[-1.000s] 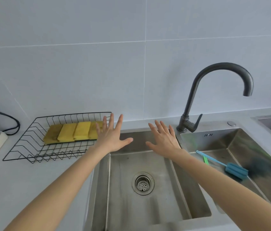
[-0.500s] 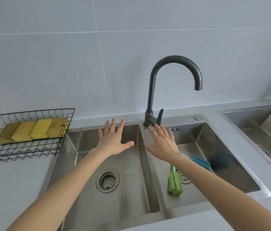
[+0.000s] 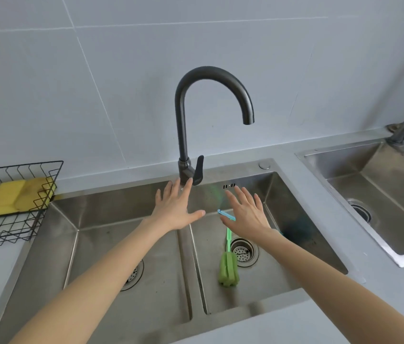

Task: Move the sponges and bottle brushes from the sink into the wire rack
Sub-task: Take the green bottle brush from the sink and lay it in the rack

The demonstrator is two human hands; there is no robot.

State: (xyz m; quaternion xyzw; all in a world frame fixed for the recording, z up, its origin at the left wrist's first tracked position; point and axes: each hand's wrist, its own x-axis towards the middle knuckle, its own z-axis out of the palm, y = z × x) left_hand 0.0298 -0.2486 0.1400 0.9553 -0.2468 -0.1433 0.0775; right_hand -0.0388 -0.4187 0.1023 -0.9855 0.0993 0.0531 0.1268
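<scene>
Both hands, left (image 3: pixel 175 211) and right (image 3: pixel 247 213), stay empty with fingers spread, now over the right basin's green brush (image 3: pixel 228 268).

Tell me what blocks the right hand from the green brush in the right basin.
Nothing visible does. The right hand hovers open above the right basin, and the green brush lies exposed on the basin floor below it, beside the drain. Only the blue brush handle runs under the palm.
</scene>
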